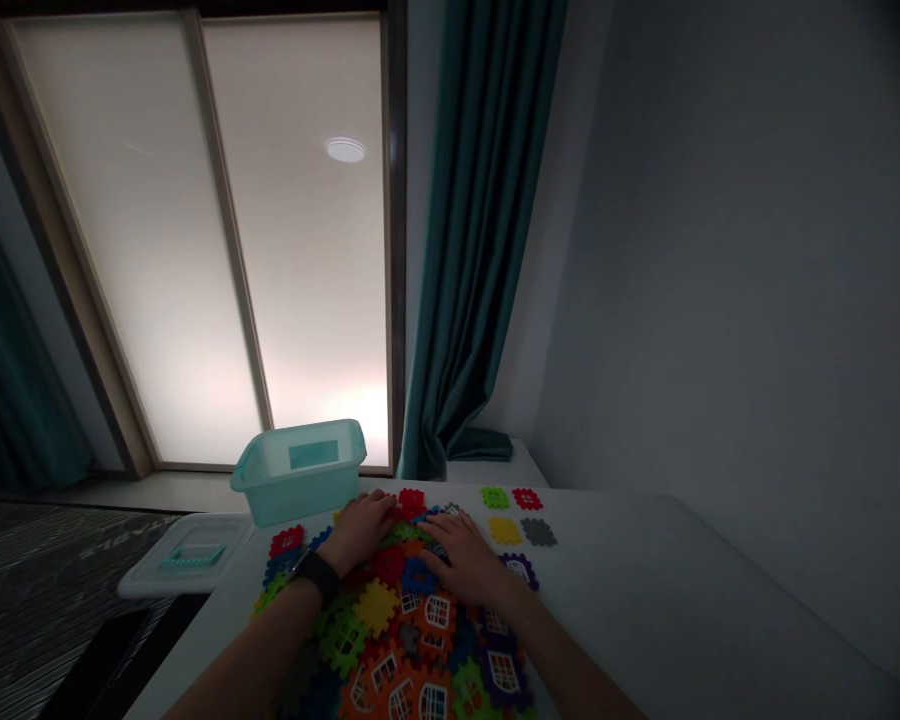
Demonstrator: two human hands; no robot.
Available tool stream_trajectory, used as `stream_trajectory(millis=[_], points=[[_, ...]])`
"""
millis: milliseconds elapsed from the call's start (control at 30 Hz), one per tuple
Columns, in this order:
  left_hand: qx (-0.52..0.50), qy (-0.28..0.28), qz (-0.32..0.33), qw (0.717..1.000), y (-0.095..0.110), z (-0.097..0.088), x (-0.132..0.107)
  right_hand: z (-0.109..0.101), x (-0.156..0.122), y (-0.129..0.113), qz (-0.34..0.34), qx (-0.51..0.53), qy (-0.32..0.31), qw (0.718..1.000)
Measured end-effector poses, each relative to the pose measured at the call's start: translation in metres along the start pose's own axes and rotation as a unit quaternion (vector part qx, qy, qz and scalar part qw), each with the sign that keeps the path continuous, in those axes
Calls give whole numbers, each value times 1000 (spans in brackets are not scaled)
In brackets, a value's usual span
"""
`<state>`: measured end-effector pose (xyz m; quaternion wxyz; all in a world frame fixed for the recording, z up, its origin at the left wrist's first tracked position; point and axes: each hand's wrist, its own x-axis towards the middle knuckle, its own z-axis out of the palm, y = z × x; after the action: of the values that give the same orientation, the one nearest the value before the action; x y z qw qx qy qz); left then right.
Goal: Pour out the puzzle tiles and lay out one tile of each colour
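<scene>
A heap of coloured plastic interlocking building tiles (pixel 379 605) with notched edges is spread over the near part of the white table. Some tiles have window-like grids, such as an orange one (pixel 436 612). My left hand (pixel 360 528), with a black watch on its wrist, rests on the far left of the heap, fingers stretched over the tiles. My right hand (pixel 461 555) lies on the heap's right side, thumb and fingers apart. Neither hand visibly grips a tile; what lies beneath the palms is hidden. Right of the heap lie separate green (pixel 494 497), red (pixel 527 499), yellow (pixel 505 531) and grey (pixel 538 532) tiles.
A translucent teal bin (pixel 304 500) stands at the table's back left. Its pale lid (pixel 187 555), with a teal handle, lies to the left at the table's edge. The white table (pixel 630 590) stretches rightward to a wall. Behind hang a teal curtain (pixel 469 250) and frosted panels (pixel 300 220).
</scene>
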<state>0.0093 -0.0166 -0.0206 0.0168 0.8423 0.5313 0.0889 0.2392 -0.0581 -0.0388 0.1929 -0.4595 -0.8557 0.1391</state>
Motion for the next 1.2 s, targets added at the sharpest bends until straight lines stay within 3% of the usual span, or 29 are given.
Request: stream_trajectory(millis=[233, 433, 600, 733, 1000, 1200], points=[[-36, 38, 19, 998, -9, -3, -9, -4, -1, -2, 2, 9, -3, 1000], [-137, 171, 88, 972, -14, 1, -29, -4, 0, -2, -2, -3, 18, 1000], [-165, 217, 108, 956, -2, 2, -48, -3, 0, -5, -21, -11, 86, 996], [-168, 224, 118, 953, 8, 3, -61, -5, 0, -13, -51, -14, 106, 993], [-180, 210, 161, 947, 19, 4, -74, -9, -2, -29, -124, -21, 82, 989], [-192, 207, 178, 943, 27, 1, -76, -8, -3, -28, -123, -16, 92, 988]])
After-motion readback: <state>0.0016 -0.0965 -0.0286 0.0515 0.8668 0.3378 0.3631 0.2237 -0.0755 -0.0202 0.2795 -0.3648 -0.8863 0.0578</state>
